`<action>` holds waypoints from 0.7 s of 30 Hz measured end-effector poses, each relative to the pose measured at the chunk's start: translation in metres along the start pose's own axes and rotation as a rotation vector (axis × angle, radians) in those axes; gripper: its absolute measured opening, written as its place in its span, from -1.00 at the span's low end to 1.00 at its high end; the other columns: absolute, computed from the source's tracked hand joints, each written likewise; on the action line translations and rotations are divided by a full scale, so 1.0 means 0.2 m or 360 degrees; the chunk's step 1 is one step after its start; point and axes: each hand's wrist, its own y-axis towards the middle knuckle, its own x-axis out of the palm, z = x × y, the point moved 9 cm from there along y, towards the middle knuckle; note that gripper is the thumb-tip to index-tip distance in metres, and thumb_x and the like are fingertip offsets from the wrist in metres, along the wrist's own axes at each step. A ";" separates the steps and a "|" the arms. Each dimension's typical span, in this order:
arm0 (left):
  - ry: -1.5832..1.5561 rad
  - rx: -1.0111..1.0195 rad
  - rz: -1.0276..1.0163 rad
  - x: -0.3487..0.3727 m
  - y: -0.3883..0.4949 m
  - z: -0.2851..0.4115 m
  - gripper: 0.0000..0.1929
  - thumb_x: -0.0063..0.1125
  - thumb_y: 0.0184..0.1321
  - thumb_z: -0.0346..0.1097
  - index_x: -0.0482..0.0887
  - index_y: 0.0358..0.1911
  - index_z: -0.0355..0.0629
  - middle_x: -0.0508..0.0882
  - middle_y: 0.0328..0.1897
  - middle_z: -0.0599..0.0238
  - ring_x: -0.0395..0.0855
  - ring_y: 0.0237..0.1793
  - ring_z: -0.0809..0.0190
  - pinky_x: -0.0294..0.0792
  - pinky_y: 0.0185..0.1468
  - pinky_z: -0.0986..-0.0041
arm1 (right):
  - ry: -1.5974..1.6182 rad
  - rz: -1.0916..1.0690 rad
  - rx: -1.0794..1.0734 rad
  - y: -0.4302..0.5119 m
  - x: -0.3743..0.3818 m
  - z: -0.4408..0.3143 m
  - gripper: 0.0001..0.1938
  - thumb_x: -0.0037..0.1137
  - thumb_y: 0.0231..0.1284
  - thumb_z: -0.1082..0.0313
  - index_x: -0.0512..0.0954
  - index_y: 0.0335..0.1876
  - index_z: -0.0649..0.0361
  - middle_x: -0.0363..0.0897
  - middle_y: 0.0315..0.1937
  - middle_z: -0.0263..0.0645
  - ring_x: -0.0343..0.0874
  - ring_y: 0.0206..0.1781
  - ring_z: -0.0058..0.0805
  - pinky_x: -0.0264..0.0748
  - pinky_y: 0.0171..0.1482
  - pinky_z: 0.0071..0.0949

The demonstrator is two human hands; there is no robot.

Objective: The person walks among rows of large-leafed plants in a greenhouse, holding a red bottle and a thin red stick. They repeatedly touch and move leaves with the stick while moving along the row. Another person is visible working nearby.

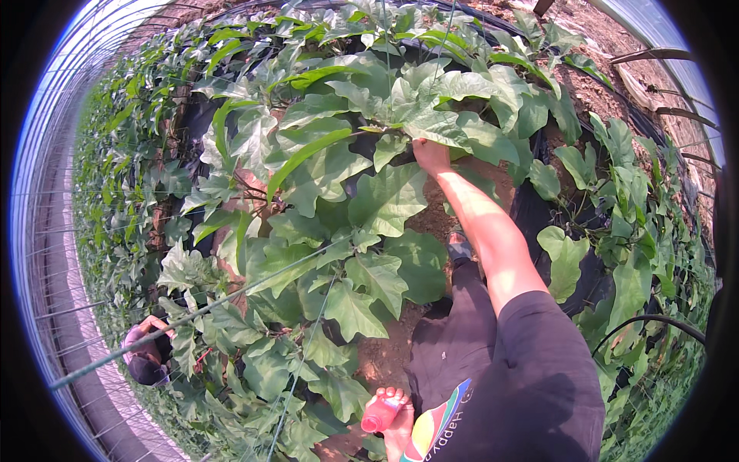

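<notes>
My left hand (pixel 398 424), low in the view in front of my shirt, holds a small pink plastic bottle (pixel 381 414) tilted, its round mouth facing down and to the left in the picture. My right hand (pixel 432 155) reaches forward at the end of a stretched arm into an eggplant plant (pixel 389 196). Its fingertips go under a broad lobed leaf (pixel 436 124), so whatever they touch is hidden. Large green leaves surround that hand, and a stem with a small shoot (pixel 378 128) lies just left of it.
A green support cord (pixel 202 312) crosses the lower left, with thinner strings (pixel 388 52) hanging above. Black plastic mulch (pixel 534 225) covers parts of the soil. Another person (pixel 147 355) bends among the plants at lower left. Greenhouse hoops (pixel 687 115) line the right; a dark hose (pixel 652 319) curves there.
</notes>
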 end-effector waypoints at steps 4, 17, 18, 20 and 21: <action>-0.0096 -0.0025 0.0021 -0.02 -0.05 -0.15 -0.78 0.00 0.24 -0.17 0.57 -0.21 -0.14 0.59 -0.24 0.21 0.51 -0.23 0.12 0.42 -0.13 0.34 | -0.0167 -0.0181 -0.0103 0.02 0.12 -0.08 -0.54 -0.18 0.27 -0.07 0.56 0.06 0.04 0.58 0.06 -0.08 0.51 0.13 0.00 0.36 0.23 -0.14; -0.0183 0.0038 0.0084 0.03 -0.03 -0.23 -0.74 -0.02 0.24 -0.13 0.58 -0.19 -0.14 0.60 -0.22 0.19 0.52 -0.20 0.12 0.43 -0.11 0.31 | -0.0129 -0.0325 -0.0042 0.07 0.21 0.08 -0.54 -0.20 0.31 0.01 0.46 0.24 -0.02 0.44 0.26 -0.14 0.36 0.31 -0.08 0.22 0.36 -0.18; -0.0188 0.0040 0.0083 0.02 -0.03 -0.22 -0.74 -0.02 0.24 -0.13 0.58 -0.19 -0.14 0.60 -0.23 0.19 0.52 -0.20 0.12 0.43 -0.12 0.31 | -0.0254 -0.0375 -0.0235 0.10 0.23 0.07 -0.53 -0.22 0.34 0.00 0.45 0.26 0.00 0.39 0.32 -0.19 0.32 0.37 -0.17 0.16 0.40 -0.24; -0.0155 -0.0009 0.0070 0.03 0.01 -0.21 -0.74 -0.02 0.23 -0.12 0.58 -0.19 -0.14 0.60 -0.23 0.19 0.52 -0.20 0.12 0.43 -0.12 0.31 | 0.0105 0.0091 -0.0191 0.21 0.19 0.19 -0.54 -0.23 0.37 -0.01 0.48 0.21 0.04 0.47 0.24 -0.19 0.39 0.31 -0.23 0.23 0.35 -0.26; -0.0151 -0.0020 0.0073 0.02 0.01 -0.20 -0.74 -0.02 0.23 -0.12 0.58 -0.19 -0.14 0.60 -0.23 0.19 0.52 -0.20 0.12 0.43 -0.12 0.31 | 0.0164 0.0161 -0.0226 0.21 0.22 0.22 -0.55 -0.23 0.37 -0.01 0.52 0.17 0.05 0.54 0.17 -0.19 0.45 0.26 -0.22 0.28 0.31 -0.26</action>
